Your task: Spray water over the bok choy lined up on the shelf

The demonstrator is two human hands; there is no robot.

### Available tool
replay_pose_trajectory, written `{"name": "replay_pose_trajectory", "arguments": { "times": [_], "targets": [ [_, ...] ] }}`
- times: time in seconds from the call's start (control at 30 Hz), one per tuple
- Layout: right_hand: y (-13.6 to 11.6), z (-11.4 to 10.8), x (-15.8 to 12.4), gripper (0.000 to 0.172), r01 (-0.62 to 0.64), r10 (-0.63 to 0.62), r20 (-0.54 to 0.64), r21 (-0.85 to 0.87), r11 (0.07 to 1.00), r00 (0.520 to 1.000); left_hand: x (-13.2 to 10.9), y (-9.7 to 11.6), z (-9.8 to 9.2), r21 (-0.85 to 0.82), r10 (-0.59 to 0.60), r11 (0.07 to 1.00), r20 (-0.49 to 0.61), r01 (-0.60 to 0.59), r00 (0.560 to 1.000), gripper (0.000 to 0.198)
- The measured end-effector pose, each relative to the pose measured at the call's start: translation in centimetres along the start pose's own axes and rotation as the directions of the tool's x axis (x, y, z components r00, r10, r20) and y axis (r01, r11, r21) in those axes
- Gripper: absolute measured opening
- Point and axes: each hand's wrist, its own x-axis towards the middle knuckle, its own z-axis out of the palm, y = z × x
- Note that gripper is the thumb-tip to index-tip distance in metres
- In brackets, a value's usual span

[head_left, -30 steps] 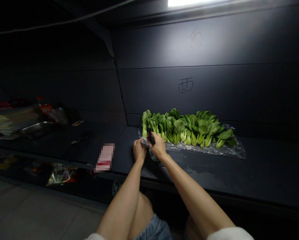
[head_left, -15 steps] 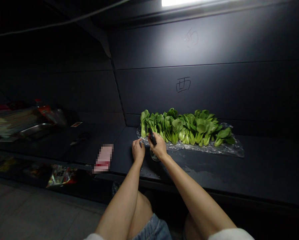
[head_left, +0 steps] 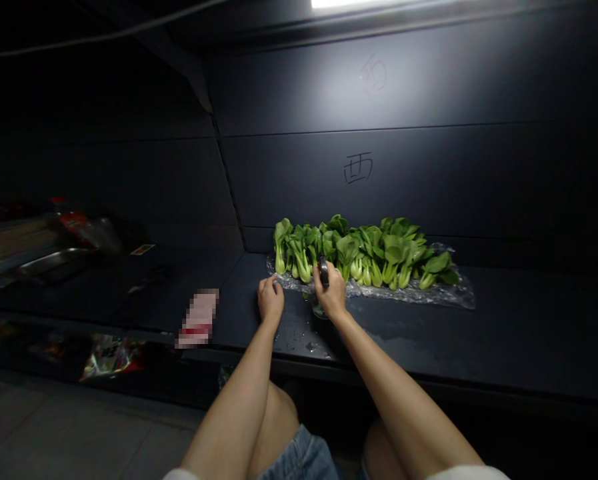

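Black character 西 [head_left: 358, 168] on panel [head_left: 289, 177] behind bok choy [head_left: 373, 252]

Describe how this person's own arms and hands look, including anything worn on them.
The left hand and right hand are ungloved, with no watch or bracelet visible at either wrist. Both forearms are bare. Plain white fabric sleeves show only at the bottom edge.

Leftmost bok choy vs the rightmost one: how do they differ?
Pose: the leftmost bok choy points nearly straight toward the back panel; the rightmost bok choy slants off to the right.
Look: the leftmost shows a long pale stem, the rightmost a shorter one.
Shared: green leaves, pale bases.
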Motion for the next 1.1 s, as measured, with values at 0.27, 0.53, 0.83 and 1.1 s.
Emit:
{"name": "replay_pose_trajectory", "arguments": {
  "times": [0.27, 0.53, 0.83, 1.1],
  "targets": [
    [0.8, -1.2, -0.2, 0.033, -0.019, 0.018, -0.023, -0.02, 1.0, 1.0, -0.3, 0.8, 0.4, -0.004, 0.027, 1.0, 0.028, -0.027, 0.999, 0.031],
    [1.1, -1.5, -0.4, 0.033, -0.035, 0.036, -0.052, 0.025, 0.999, 0.998, -1.0, 2.5, 1.5, -0.028, 0.063, 0.998, 0.07, -0.061, 0.996, 0.032],
    [2.0, -2.3, -0.3, 0.033, -0.075, 0.071, -0.098, -0.034, 0.997, 0.993, -1.3, 2.9, 2.2, -0.057, 0.098, 0.994, 0.077, -0.093, 0.992, 0.029],
    [2.2, -2.9, -0.4, 0.056, -0.063, 0.065, -0.046, 0.05, 0.997, 0.997, -1.5, 5.1, 2.6, -0.24, 0.187, 0.961, 0.188, -0.139, 0.964, 0.026]
  ]
}}
